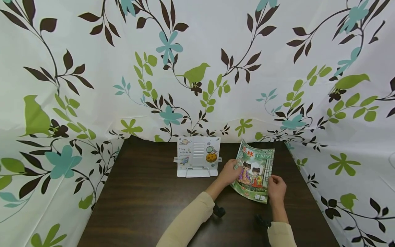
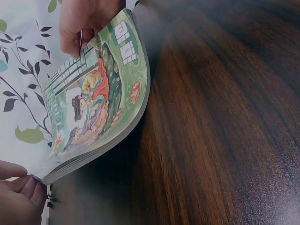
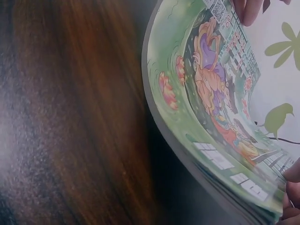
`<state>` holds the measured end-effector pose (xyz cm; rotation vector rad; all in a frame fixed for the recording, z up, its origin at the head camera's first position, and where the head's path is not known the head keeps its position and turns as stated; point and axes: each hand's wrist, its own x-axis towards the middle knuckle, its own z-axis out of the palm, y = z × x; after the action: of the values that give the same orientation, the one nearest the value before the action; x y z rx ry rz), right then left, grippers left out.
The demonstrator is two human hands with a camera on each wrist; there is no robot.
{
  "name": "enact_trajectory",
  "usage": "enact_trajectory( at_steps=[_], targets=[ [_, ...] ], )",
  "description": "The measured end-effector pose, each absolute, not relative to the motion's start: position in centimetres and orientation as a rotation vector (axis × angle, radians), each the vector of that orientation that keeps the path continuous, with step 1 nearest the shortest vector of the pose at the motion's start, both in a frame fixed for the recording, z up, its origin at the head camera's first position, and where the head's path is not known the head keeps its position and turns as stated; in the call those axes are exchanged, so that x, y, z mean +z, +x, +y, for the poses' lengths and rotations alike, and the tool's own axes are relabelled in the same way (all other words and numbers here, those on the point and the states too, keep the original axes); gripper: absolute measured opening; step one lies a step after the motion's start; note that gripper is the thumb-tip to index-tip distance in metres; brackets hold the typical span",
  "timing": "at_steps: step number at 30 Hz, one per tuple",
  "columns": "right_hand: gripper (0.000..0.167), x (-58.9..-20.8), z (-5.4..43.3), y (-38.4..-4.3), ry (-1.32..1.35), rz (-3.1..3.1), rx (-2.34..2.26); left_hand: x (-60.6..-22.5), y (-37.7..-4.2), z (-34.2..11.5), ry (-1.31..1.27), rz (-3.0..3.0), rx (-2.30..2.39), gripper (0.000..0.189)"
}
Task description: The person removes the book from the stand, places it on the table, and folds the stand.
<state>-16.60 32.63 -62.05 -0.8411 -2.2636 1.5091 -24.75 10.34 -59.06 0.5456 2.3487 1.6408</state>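
A green magazine [image 1: 254, 171] with two cartoon children on its cover is held at the right side of the table. My left hand [image 1: 229, 172] grips its left edge, thumb on the cover. The right hand [image 1: 276, 188] pinches the opposite edge lower down. Between the hands the magazine [image 2: 105, 98] bows into a curve, and its page edges show over the dark wood in the left wrist view. There the left hand [image 2: 18, 194] is at the lower left. From the right wrist, the right hand [image 3: 293, 192] shows partly at the frame edge, fingers at the magazine's corner.
A white folding book stand [image 1: 198, 156] with planet drawings and a wire ledge stands upright at the back of the dark wooden table [image 1: 148, 199]. Behind it hangs a leaf-and-bird patterned cloth [image 1: 197, 116], which also runs along both sides.
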Motion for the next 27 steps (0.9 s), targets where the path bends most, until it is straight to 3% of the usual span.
enact_trajectory(
  at_steps=[13, 27],
  targets=[
    [0.040, -62.7, 33.0, -16.8, -0.861, -2.302, 1.428, -60.5, -25.5, 10.9, 0.458, 2.392, 1.536, 0.068],
    [0.039, -63.0, 33.9, -16.9, -0.872, -2.351, 1.363, -60.9, -24.9, 10.9, 0.647, 2.747, 0.891, 0.053]
  ],
)
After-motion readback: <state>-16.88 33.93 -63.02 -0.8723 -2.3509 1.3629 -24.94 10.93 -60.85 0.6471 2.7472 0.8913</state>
